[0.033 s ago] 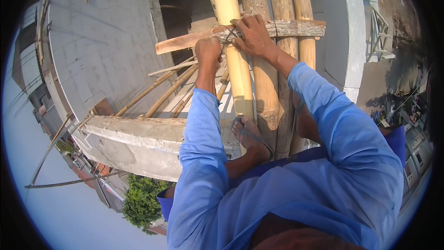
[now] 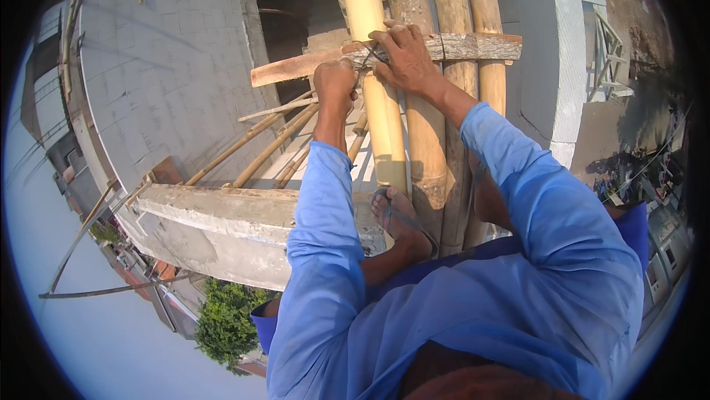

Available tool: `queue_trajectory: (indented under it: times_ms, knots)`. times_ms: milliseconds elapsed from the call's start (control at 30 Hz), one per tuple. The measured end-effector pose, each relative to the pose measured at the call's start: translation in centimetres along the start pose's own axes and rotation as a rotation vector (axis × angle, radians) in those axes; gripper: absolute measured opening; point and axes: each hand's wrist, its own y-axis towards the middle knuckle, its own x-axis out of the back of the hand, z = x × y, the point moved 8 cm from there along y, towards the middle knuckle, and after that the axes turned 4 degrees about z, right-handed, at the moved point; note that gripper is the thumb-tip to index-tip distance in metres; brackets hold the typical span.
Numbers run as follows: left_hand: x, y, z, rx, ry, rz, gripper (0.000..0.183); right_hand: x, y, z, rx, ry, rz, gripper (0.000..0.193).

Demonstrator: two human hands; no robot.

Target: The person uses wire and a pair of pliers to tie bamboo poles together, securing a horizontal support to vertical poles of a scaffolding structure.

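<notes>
A rough wooden crosspiece lies across several thick bamboo poles, and a dark cord wraps its crossing with the pale yellow pole. My left hand is closed in a fist beside this crossing, just below the crosspiece's left part. The cord runs toward that fist, though the grip itself is mostly hidden. My right hand lies over the crosspiece at the crossing, fingers bent across its far edge and thumb at its near edge. Browner bamboo poles run alongside the yellow one.
My sandalled foot stands on the poles. A concrete ledge runs off to the left, with thin bamboo sticks leaning behind it. A dark opening drops away beyond my hands. A tree and rooftops show far below.
</notes>
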Motion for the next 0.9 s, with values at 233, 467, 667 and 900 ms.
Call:
queue_trajectory:
  times_ms: [233, 467, 667, 900]
  knots:
    - [0.5, 0.8, 0.5, 0.001, 0.016, 0.025, 0.018, -2.3, -0.3, 2.1, 0.155, 0.084, 0.043, 0.035]
    - [-0.4, 0.1, 0.1, -0.161, 0.088, 0.012, 0.011, -0.8, -0.5, 2.2, 0.196, -0.022, -0.024, 0.021]
    - [1.0, -2.0, -0.7, -0.474, 0.479, -0.088, 0.023, -2.5, 0.3, 3.5, 0.225, -0.052, 0.033, 0.020]
    - [-1.9, -2.9, 0.7, -0.654, 0.636, -0.015, 0.034, -0.7, -0.4, 2.7, 0.215, -0.022, 0.029, 0.021]
